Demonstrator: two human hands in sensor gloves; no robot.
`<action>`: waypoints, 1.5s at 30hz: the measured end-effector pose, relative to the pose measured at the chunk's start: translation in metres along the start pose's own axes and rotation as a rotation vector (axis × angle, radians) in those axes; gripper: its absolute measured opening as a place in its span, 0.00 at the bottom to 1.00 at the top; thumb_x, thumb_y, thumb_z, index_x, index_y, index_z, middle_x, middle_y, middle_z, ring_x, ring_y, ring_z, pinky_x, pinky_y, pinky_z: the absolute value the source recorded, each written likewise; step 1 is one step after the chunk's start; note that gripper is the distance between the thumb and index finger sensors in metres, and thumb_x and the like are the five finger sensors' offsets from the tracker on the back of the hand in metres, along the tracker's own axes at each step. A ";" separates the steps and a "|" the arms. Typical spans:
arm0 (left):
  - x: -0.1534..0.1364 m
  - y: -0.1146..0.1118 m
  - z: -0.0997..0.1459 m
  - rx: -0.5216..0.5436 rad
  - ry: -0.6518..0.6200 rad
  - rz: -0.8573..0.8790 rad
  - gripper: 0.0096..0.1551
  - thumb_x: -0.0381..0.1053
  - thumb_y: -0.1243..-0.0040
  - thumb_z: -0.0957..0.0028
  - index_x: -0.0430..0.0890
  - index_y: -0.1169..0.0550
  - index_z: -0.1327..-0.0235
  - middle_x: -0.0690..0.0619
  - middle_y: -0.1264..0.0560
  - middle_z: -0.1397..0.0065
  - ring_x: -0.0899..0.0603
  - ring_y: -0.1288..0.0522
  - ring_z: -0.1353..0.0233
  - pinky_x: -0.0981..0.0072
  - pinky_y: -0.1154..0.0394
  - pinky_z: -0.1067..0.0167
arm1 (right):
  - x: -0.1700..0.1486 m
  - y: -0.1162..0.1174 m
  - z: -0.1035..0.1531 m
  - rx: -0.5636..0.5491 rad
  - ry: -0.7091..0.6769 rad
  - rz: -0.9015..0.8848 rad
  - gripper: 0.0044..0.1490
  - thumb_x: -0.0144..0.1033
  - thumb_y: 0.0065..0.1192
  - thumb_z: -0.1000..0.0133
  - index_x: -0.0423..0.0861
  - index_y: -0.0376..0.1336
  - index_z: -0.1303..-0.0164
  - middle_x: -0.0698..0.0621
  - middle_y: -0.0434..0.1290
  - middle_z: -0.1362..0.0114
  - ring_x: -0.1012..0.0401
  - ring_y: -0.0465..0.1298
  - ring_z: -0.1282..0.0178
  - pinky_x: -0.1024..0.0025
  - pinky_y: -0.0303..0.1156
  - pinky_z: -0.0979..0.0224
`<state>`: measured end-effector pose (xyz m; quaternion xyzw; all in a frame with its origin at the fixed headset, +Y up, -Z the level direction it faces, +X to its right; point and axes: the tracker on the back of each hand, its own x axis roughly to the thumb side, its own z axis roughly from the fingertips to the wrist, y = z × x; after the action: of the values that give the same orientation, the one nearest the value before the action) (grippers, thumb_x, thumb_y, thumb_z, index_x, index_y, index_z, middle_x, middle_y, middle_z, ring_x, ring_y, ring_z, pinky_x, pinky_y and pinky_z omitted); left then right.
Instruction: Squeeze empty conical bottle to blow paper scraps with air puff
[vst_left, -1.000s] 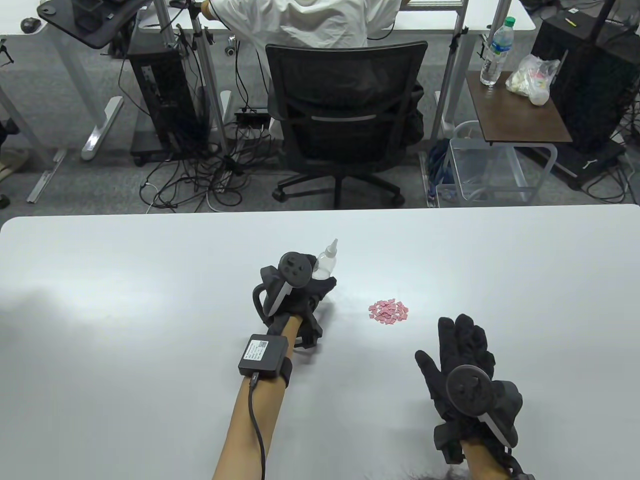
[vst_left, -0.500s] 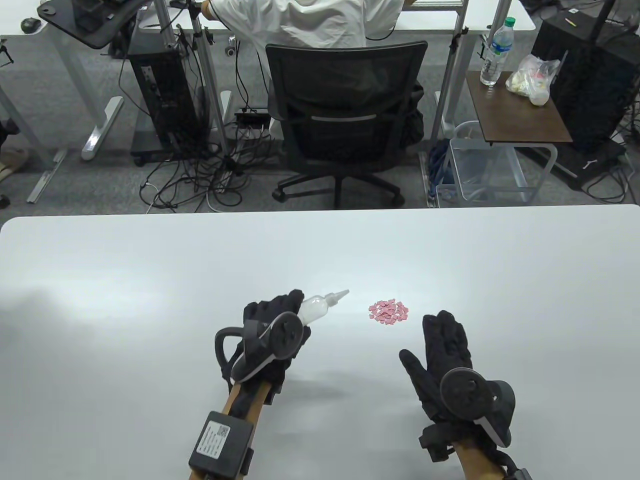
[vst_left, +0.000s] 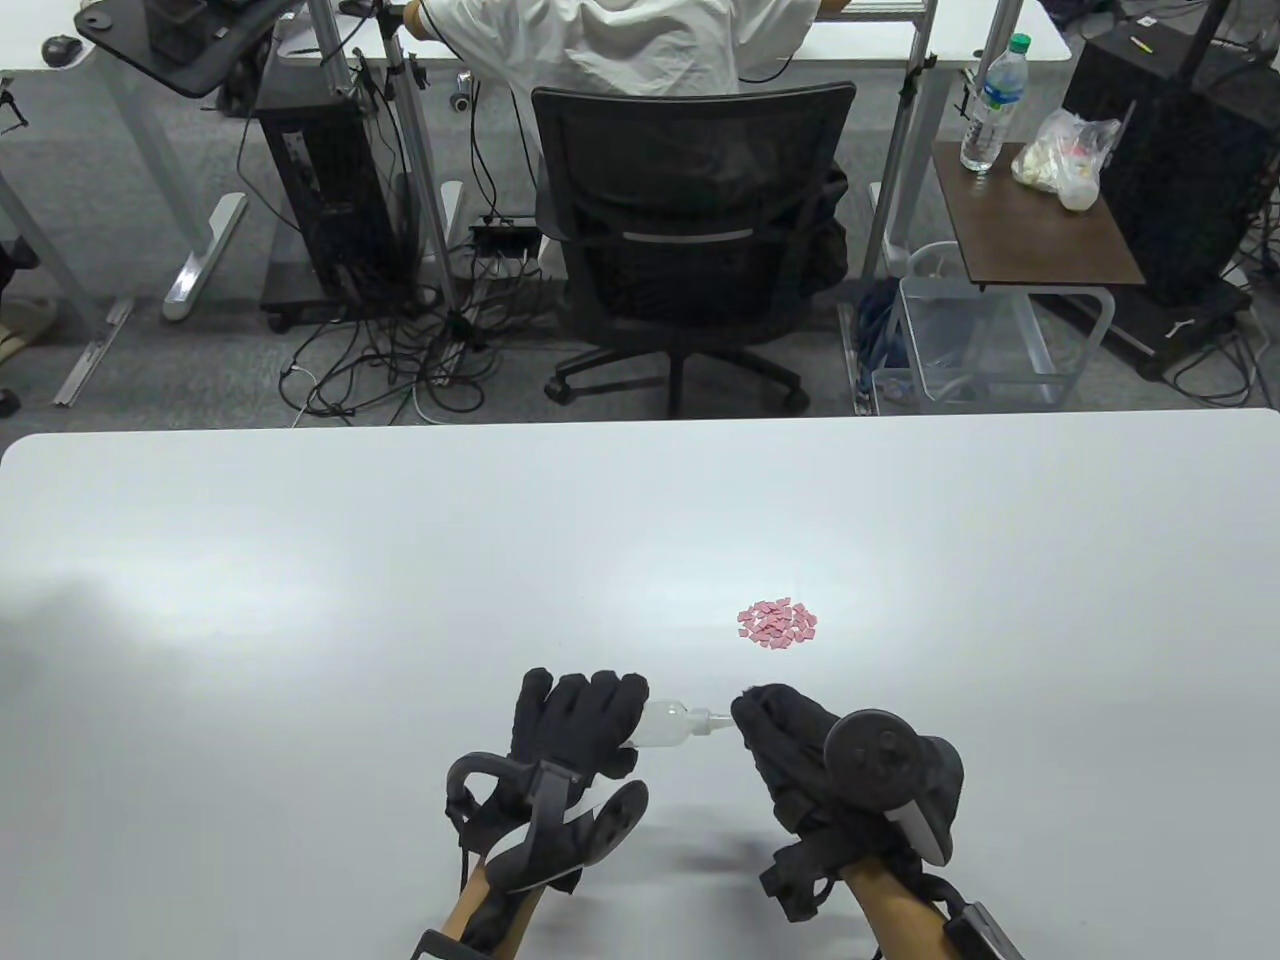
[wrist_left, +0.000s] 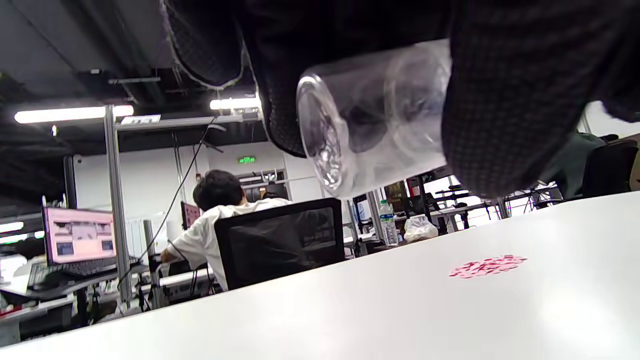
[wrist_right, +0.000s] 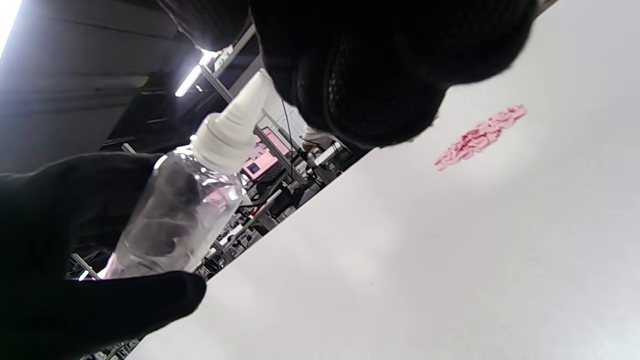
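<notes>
The left hand is wrapping its fingers around the clear bottle, holding it sideways above the surface, while the right hand is pinching the white tip, probably to uncap it before puffing at the pink paper scraps lying nearby.

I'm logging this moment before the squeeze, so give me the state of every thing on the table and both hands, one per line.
conical bottle: empty, held sideways above the table, white nozzle on.
paper scraps: one tight pink pile, unscattered.
left hand: grips the bottle's body.
right hand: fingers curled at the nozzle tip; a pinch cannot be confirmed.
table: white, bears the scraps.
</notes>
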<state>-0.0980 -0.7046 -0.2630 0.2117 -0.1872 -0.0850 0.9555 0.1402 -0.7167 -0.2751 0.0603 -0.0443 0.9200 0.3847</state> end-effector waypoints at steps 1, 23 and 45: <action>0.001 0.000 0.000 0.011 -0.008 -0.006 0.45 0.62 0.15 0.57 0.58 0.26 0.26 0.55 0.21 0.26 0.44 0.19 0.28 0.42 0.36 0.23 | -0.001 0.001 0.000 0.009 0.006 -0.007 0.29 0.47 0.55 0.34 0.37 0.73 0.40 0.38 0.82 0.47 0.49 0.84 0.57 0.58 0.81 0.55; 0.001 -0.002 0.003 -0.218 -0.100 0.236 0.46 0.65 0.16 0.59 0.53 0.23 0.28 0.51 0.17 0.32 0.45 0.15 0.35 0.45 0.34 0.23 | -0.008 0.021 0.002 0.035 -0.067 -0.045 0.28 0.50 0.54 0.35 0.39 0.75 0.54 0.45 0.81 0.57 0.54 0.82 0.65 0.59 0.79 0.60; 0.009 0.005 0.006 -0.197 -0.159 0.141 0.46 0.66 0.19 0.57 0.50 0.24 0.26 0.50 0.18 0.31 0.45 0.15 0.35 0.44 0.35 0.22 | -0.015 0.018 0.005 0.080 -0.029 -0.119 0.27 0.48 0.54 0.35 0.38 0.73 0.50 0.43 0.80 0.54 0.52 0.82 0.63 0.58 0.79 0.58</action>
<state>-0.0917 -0.7044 -0.2525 0.0958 -0.2674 -0.0521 0.9574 0.1379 -0.7406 -0.2730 0.0913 -0.0094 0.8956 0.4353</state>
